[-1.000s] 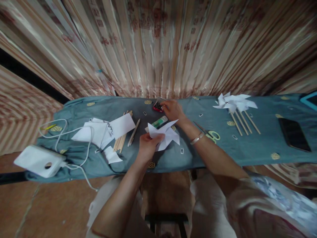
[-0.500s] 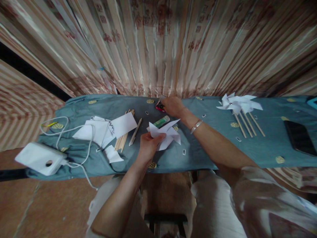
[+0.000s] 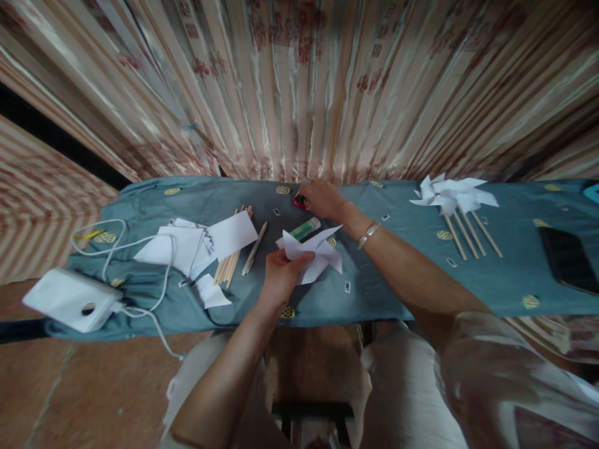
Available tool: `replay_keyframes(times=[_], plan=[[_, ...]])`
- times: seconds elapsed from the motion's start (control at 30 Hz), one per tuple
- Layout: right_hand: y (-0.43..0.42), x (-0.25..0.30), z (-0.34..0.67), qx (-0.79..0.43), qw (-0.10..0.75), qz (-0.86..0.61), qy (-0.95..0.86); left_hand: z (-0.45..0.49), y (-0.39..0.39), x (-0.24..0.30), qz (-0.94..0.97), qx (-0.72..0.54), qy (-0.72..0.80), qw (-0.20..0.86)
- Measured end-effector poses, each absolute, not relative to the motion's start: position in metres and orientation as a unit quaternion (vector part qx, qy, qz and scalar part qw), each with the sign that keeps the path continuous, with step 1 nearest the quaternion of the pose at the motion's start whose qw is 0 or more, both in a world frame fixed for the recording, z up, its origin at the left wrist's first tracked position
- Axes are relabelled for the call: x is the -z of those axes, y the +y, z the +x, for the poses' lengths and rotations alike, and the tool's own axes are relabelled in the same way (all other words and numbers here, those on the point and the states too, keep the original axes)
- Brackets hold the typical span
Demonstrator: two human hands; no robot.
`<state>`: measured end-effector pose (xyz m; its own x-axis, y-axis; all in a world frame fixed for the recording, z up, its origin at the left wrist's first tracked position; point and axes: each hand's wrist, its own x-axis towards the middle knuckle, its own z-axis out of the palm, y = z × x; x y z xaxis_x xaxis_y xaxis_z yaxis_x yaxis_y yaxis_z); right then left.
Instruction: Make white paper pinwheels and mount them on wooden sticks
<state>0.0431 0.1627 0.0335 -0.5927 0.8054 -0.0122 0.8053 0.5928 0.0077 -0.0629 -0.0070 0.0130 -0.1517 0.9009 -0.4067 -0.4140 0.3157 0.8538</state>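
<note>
My left hand [image 3: 282, 272] pinches a folded white paper pinwheel [image 3: 321, 259] at its middle, low over the cloth. Farther back, my right hand [image 3: 322, 198] reaches to a small red box [image 3: 300, 200] with dark bits in it. Its fingertips are bent down at the box and partly hidden, so whether they hold anything does not show. Between the two hands lies a green and white glue stick [image 3: 306, 229], partly behind the pinwheel. A pencil-like stick [image 3: 255, 248] rests left of my left hand.
On the left are wooden sticks [image 3: 226, 270], white paper sheets [image 3: 175, 247], a paper scrap [image 3: 211, 292] and a white power bank [image 3: 70, 300] with a looping cable. Finished-looking pinwheels on sticks [image 3: 456, 194] and a black phone [image 3: 568, 257] lie right. A curtain [image 3: 299, 93] hangs behind the table.
My right hand has shifted slightly at the red box, its fingers lower over it. The left hand and pinwheel stay almost in place.
</note>
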Motion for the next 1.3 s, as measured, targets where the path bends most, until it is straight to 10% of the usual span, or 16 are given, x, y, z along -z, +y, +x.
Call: replay_keyframes(times=[0.8, 1.07, 1.3], plan=[[0.167, -0.024, 0.045, 0.019, -0.028, 0.448, 0.893, -0.060, -0.005, -0.012, 0.228, -0.540, 0.531, 0.612], [0.128, -0.031, 0.094, 0.104, -0.188, 0.522, 0.826, -0.067, -0.003, -0.014, 0.235, -0.552, 0.533, 0.596], [0.025, -0.011, 0.151, 0.086, -0.028, 0.552, 0.829, -0.066, -0.005, -0.011, 0.246, -0.559, 0.534, 0.585]])
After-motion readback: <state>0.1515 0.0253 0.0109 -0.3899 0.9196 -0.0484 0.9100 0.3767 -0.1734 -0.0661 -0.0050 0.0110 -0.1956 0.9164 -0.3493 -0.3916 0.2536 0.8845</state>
